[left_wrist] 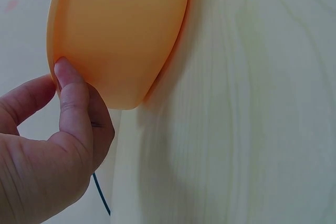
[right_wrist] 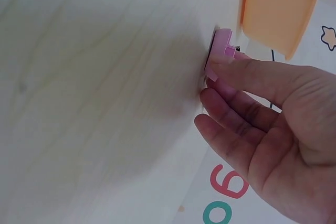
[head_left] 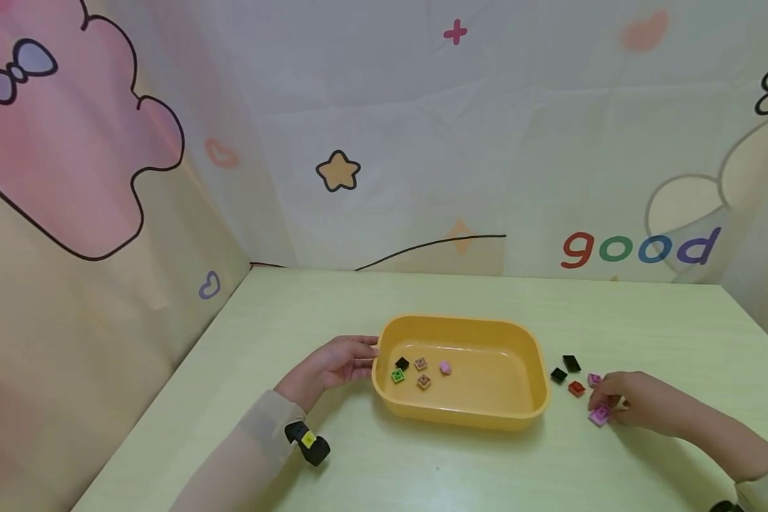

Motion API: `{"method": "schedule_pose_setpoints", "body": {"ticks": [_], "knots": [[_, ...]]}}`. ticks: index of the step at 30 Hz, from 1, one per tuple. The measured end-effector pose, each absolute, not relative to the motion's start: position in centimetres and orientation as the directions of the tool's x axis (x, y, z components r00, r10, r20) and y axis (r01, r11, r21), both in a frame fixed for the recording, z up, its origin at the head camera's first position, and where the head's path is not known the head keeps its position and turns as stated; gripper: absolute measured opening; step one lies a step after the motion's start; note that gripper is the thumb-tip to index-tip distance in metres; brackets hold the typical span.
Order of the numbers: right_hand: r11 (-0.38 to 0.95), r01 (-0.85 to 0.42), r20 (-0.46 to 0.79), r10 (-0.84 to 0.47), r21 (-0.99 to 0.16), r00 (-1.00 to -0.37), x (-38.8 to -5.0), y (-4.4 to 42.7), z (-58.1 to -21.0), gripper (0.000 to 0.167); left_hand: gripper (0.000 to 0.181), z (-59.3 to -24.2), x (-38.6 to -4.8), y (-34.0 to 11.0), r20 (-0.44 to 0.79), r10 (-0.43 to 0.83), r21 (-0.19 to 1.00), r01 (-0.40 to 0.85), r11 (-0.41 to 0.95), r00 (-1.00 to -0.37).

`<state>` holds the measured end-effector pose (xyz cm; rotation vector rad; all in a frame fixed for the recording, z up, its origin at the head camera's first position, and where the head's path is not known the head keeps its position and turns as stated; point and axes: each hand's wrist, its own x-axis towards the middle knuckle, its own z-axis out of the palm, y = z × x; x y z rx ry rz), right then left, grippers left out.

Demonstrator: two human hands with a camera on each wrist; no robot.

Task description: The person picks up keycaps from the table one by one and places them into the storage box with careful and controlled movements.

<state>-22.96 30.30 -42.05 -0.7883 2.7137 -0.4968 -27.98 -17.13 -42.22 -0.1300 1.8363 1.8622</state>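
A yellow-orange tray (head_left: 467,419) stands on the table with several small pieces inside: a black one (head_left: 402,363), a green one (head_left: 398,375), two tan ones (head_left: 424,382) and a pink one (head_left: 445,368). At its left end my left hand (head_left: 336,363) pinches the rim, thumb and fingers on either side of the tray wall (left_wrist: 121,35) in the left wrist view. Right of the tray, my right hand (head_left: 646,402) pinches a pink-purple piece (head_left: 599,415) at the table surface; the right wrist view shows that piece (right_wrist: 219,45) at the thumb tip, other fingers loosely bent.
Between the tray and my right hand lie two black pieces (head_left: 572,363), a red one (head_left: 576,388) and another pink one (head_left: 594,380). A printed cloth (head_left: 397,178) hangs behind the table (head_left: 320,299) and along its sides.
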Motion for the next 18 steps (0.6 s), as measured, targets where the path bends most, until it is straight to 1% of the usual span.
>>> {"method": "schedule_pose_setpoints", "body": {"ticks": [7, 12, 18], "knots": [[0.772, -0.493, -0.136, -0.582, -0.402, -0.801, -22.9, 30.4, -41.7, 0.015, 0.049, -42.3, -28.1, -17.1, -0.416, 0.291, 0.907, -0.419, 0.055, -0.862], [0.789, -0.467, -0.151, -0.559, -0.399, -0.815, -23.0, 30.4, -41.2, 0.015, 0.049, -42.4, -28.1, -17.1, -0.419, 0.290, 0.905, -0.421, 0.059, -0.860], [0.770, -0.505, -0.087, -0.577, -0.390, -0.812, -23.2, 30.7, -40.0, 0.017, 0.049, -42.4, -28.1, -17.1, -0.417, 0.295, 0.905, -0.422, 0.049, -0.860]]}}
